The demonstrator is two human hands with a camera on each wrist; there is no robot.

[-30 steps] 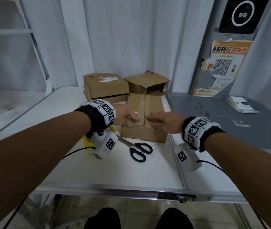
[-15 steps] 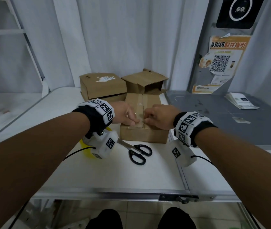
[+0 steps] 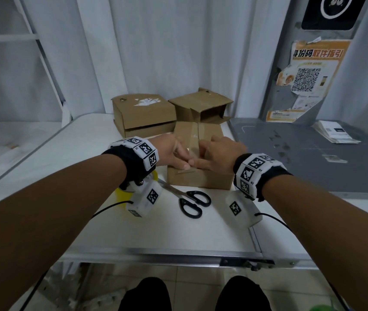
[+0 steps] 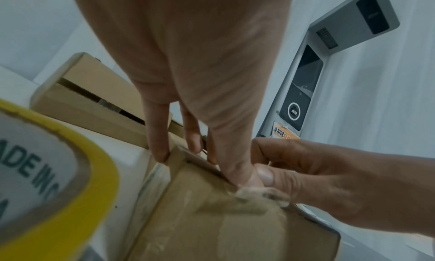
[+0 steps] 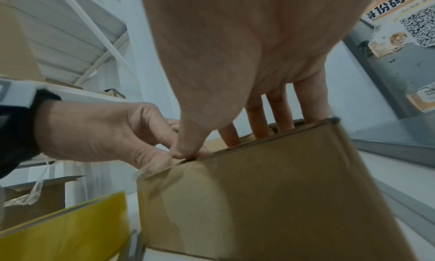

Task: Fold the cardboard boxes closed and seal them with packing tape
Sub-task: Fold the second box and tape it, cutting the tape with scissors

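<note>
The box sits on the counter toward its right edge, flaps folded shut, a strip of clear tape running along the centre seam and over the near edge. Both hands rest on top of it at that near edge. The left hand has its fingers loosely bent, thumb tip pressing the tape end down where it turns over the edge; it grasps nothing. The right hand lies spread on the right flap, fingers straight, its thumb meeting the left thumb at the seam.

The step in hand appears to be rubbing the tape end flat. To do it well, the thumbs should slide from the seam outward and down the front face, pushing out the wrinkle seen in the left wrist view, while the right palm holds the flap level. The tape roll and scissors lie just beside the box, nearer the front edge. Two more boxes wait at the back edge, one with an open flap.
</note>
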